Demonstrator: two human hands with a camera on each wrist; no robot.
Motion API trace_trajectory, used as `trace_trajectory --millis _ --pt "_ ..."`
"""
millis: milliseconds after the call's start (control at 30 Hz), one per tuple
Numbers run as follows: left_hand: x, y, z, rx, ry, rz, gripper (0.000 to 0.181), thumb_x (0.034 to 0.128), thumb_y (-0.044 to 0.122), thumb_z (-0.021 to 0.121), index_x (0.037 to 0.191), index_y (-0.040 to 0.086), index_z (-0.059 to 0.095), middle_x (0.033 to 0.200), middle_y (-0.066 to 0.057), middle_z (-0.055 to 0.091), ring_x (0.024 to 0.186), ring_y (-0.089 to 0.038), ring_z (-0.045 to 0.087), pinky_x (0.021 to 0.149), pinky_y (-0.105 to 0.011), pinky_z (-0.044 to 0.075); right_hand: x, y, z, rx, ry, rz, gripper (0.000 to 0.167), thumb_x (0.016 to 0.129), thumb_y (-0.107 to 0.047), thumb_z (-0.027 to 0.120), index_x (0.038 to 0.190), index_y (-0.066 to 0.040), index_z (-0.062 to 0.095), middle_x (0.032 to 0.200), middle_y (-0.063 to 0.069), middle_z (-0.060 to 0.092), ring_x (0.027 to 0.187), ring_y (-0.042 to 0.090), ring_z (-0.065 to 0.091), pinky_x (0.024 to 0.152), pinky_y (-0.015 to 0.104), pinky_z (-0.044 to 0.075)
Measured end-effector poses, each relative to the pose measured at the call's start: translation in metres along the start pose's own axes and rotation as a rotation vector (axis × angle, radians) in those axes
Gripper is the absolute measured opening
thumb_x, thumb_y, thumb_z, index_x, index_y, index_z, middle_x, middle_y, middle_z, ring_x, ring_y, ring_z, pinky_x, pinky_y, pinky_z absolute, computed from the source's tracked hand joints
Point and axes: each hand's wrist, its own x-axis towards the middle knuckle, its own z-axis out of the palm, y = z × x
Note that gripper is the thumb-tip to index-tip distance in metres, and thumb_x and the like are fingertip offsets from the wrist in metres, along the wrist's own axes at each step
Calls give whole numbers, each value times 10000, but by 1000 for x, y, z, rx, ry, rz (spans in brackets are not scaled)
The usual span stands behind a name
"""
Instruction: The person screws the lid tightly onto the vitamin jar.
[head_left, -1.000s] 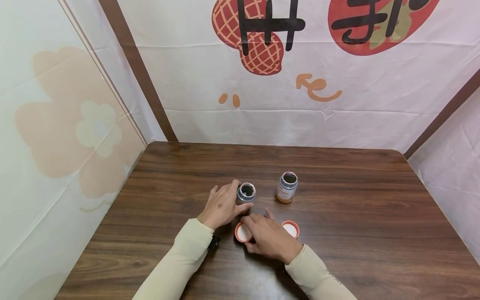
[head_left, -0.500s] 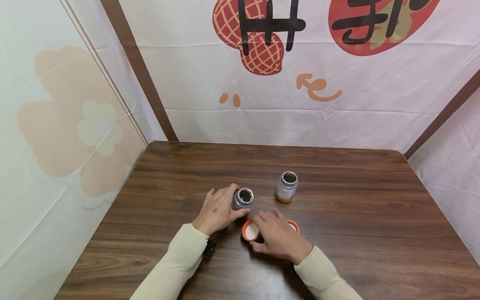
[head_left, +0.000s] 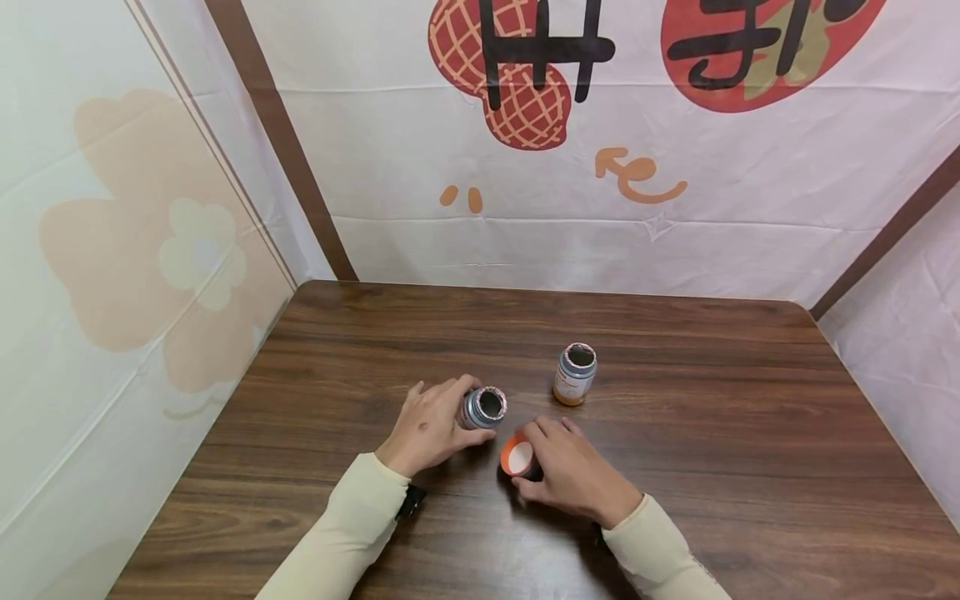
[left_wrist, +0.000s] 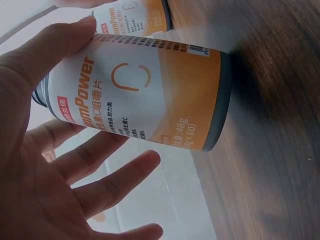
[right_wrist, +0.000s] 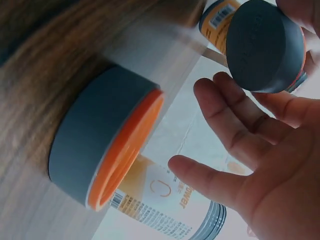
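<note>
My left hand [head_left: 429,423] grips an uncapped vitamin C tablet bottle [left_wrist: 135,95], white and orange with a grey base, between thumb and fingers. In the head view its dark mouth leans toward the right hand. My right hand [head_left: 573,468] pinches a screw cap [head_left: 519,458] by its edge, the orange rim and white lining facing up and left. Its dark grey outside shows in the right wrist view. A second cap [right_wrist: 95,130] lies on the table under the right hand, orange rim up, hidden in the head view. A matching uncapped bottle [head_left: 575,375] stands upright behind.
The brown wooden table [head_left: 712,400] extends around both hands. A white printed cloth [head_left: 570,250] hangs along its back edge, with more cloth at the left and right sides.
The left hand has drawn its bottle nearer and tilted it. The right hand has moved rightward with its cap, which now tips more upright, and it covers the second cap in the head view.
</note>
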Motion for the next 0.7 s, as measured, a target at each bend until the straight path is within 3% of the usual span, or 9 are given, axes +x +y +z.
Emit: trace_trajectory --millis 133,267,433,700 --pt "-2 -2 0 -26 5 27 536 686 376 924 1090 195 623 968 41 681 891 -194 663 869 -534 486 2 1 -5 37 8 17 457 752 -260 824 1083 -54 587 1003 37 634 956 200 615 974 577 436" --pt "-3 -2 -1 -85 -12 34 534 697 320 927 1118 178 630 996 17 673 889 -189 654 748 -425 527 5 4 -11 29 82 -13 435 744 -235 823 1059 -59 582 986 25 636 927 181 614 959 554 451" --pt "-4 -3 1 -137 -26 52 537 714 256 921 1154 154 631 1044 -20 665 937 -194 649 800 -415 525 8 6 -15 17 143 -39 407 775 -257 814 1048 -60 585 974 15 616 883 150 582 910 483 479" --pt "-5 -4 3 -192 -21 68 531 712 192 921 1151 136 629 1052 -33 641 946 -200 632 822 -400 533 14 3 -19 9 157 -42 436 799 -276 811 1104 -52 594 1014 36 627 918 159 591 930 478 474"
